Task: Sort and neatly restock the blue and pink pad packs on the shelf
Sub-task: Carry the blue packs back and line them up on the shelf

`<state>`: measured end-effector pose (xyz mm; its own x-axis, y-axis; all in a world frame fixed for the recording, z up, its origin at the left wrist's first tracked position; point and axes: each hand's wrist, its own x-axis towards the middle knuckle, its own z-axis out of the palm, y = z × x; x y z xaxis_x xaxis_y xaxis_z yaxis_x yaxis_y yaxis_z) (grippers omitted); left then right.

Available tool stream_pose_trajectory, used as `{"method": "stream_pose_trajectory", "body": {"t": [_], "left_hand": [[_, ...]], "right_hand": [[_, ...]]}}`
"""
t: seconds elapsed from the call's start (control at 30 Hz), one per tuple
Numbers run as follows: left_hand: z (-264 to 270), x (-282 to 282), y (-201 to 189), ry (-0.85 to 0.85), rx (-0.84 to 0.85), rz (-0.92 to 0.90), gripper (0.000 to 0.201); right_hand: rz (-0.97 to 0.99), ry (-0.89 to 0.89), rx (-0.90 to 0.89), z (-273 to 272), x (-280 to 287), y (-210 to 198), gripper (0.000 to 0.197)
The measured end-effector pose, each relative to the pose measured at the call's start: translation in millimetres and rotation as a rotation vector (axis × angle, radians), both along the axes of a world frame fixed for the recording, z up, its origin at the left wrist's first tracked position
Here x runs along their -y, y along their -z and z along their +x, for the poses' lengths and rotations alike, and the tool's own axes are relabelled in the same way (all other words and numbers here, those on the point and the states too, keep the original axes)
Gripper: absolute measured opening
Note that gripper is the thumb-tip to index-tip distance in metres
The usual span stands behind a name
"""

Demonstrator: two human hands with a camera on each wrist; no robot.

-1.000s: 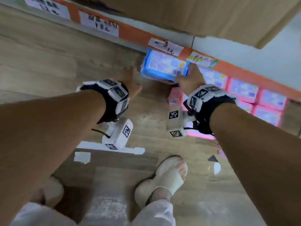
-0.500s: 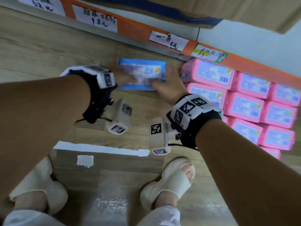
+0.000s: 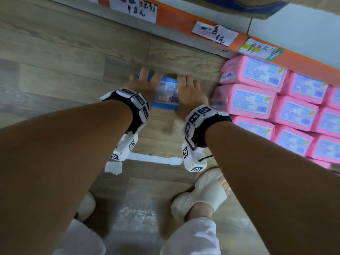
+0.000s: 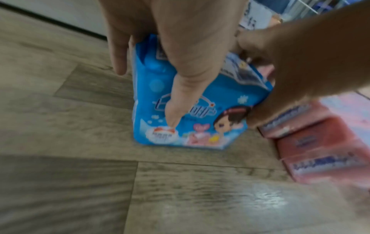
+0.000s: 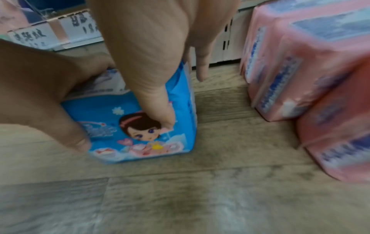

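Observation:
A blue pad pack point(image 3: 166, 94) stands upright on the wood-grain shelf board point(image 3: 73, 52), left of the pink packs. My left hand point(image 3: 141, 85) grips its left end and my right hand point(image 3: 189, 92) grips its right end. In the left wrist view, my left hand point(image 4: 180, 55) has its thumb on the printed front of the blue pad pack point(image 4: 226, 95) and its fingers behind. In the right wrist view, my right hand point(image 5: 150, 47) holds the blue pad pack point(image 5: 104, 114) the same way. Pink pad packs point(image 3: 257, 100) are stacked in rows to the right.
An orange price strip point(image 3: 174, 17) with handwritten labels runs along the shelf above. The pink stack point(image 5: 290, 63) stands a short gap from the blue pack's right end. Bare board stretches to the left. My feet in pale sandals point(image 3: 200, 192) are below, near white tape point(image 3: 156, 159).
The blue pack has come down from beside the price strip and moved left onto the board. My left hand, free a second ago, now holds it too.

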<state>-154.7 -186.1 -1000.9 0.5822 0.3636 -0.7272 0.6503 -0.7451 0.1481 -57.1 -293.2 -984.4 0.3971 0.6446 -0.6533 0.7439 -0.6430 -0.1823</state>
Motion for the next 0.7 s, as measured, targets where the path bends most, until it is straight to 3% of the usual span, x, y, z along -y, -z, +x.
{"method": "stream_pose_trajectory", "body": {"t": [0.13, 0.27, 0.4, 0.57, 0.7], "left_hand": [[-34, 7, -44, 0.001, -0.031, -0.052, 0.088], [-73, 5, -139, -0.122, 0.026, -0.219, 0.093], [-91, -4, -268, -0.2, 0.159, -0.216, 0.1], [-72, -15, -447, -0.202, 0.369, -0.18, 0.096], [-38, -25, -587, -0.104, 0.537, -0.145, 0.096]], "right_hand": [[-0.027, -0.067, -0.123, -15, 12, -38, 0.073], [0.049, -0.128, -0.262, -26, 16, -128, 0.087], [0.217, -0.056, -0.389, -24, 23, -260, 0.089], [0.401, -0.09, -0.257, -8, 27, -445, 0.096], [0.517, -0.034, -0.134, 15, 30, -578, 0.091]]}}
